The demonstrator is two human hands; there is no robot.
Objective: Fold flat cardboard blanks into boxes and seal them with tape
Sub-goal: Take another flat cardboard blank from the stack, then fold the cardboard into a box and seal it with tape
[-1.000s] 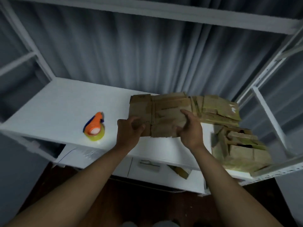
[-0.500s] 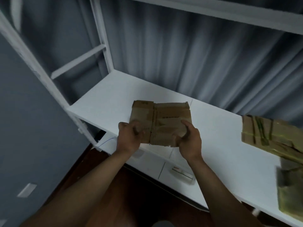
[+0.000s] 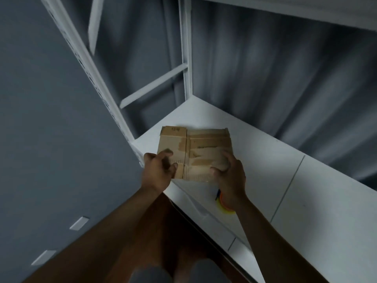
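Your left hand [image 3: 158, 172] and right hand [image 3: 229, 174] each grip a lower corner of the flat cardboard blank [image 3: 195, 153], a worn brown sheet creased and streaked with old tape, held above the white shelf's [image 3: 285, 180] left end.

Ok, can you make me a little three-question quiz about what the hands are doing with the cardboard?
1. True or false: both hands hold the flat cardboard blank.
2. Which hand hides part of the orange and yellow tape dispenser? A) left B) right
3. Fill in: the blank is held over the white ____.

Key:
1. True. The left hand grips the blank's left edge and the right hand its right edge.
2. B. The dispenser peeks out beside the right wrist.
3. Shelf.
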